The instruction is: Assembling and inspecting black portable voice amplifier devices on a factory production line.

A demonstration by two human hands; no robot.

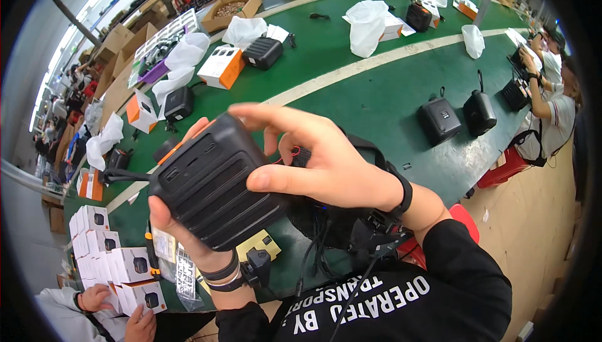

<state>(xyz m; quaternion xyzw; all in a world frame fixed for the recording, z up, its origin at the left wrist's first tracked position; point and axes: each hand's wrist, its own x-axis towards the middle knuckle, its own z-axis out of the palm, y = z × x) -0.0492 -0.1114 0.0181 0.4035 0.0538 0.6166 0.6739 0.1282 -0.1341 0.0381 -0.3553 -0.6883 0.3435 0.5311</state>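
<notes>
- Black speaker (216, 182) was held in the air above the near edge of the green counter (376, 100), close to the chest.
- Left hand (182, 235) cupped it from below, fingers wrapped around its underside.
- Right hand (313, 160) was clamped on its right end, thumb pressed on the front face, fingers arched over the top.
- Strap (122, 176) hung loose off the left end.
- Risk, as judged: the grip was on smooth sides only; a slip of the right thumb could tip the speaker onto the cables (326, 241) below.
- Loose strap could snag on the boxes (119, 260) at left.
</notes>
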